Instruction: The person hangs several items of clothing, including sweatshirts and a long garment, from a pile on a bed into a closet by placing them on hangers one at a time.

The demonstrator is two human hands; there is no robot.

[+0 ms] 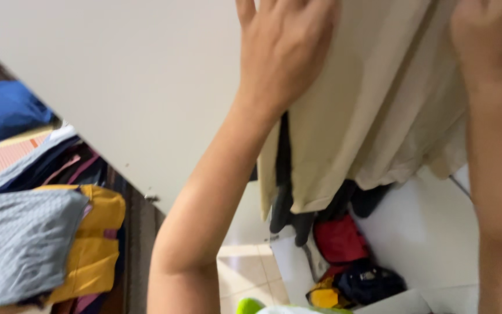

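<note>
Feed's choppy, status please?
Left hand flat on hanging beige cloth garment. Right hand up against it too. Dark clothes hang behind.

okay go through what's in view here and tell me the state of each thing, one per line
left hand: raised, palm flat on the beige garment
right hand: raised against the same garment, fingers out of view
beige garment: hanging, creased
dark clothes: hanging behind it
white door: swung open
folded clothes: stacked on the left

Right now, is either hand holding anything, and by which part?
Both the left hand and the right hand are up against the hanging beige garment near its top; fingers run out of frame, so a grip cannot be confirmed.
</note>
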